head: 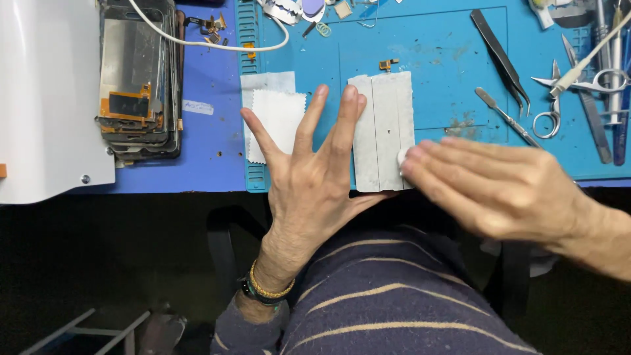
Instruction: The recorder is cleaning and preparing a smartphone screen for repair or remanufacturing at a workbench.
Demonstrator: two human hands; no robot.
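Blue work mat (447, 39) with ridged slots along its left edge covers upper right of frame. Darker blue tabletop (210, 144) beside it, upper centre-left. White housing (46, 98) fills upper left corner. Below the table edge: dark, unlit floor; pale metal frame (85, 332) at lower left. Light even from above.

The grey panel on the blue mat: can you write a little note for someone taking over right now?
Left hand: open, fingers spread, fingertips pressing the grey panel flat on the blue mat.
Right hand: pinching a small white pad against the panel's lower right edge.
Nearby: white cloth left of the panel; tweezers and scissors to the right.
Done: panel laid flat, held down, pad on it.
Left: cannot tell how much of the surface is wiped.
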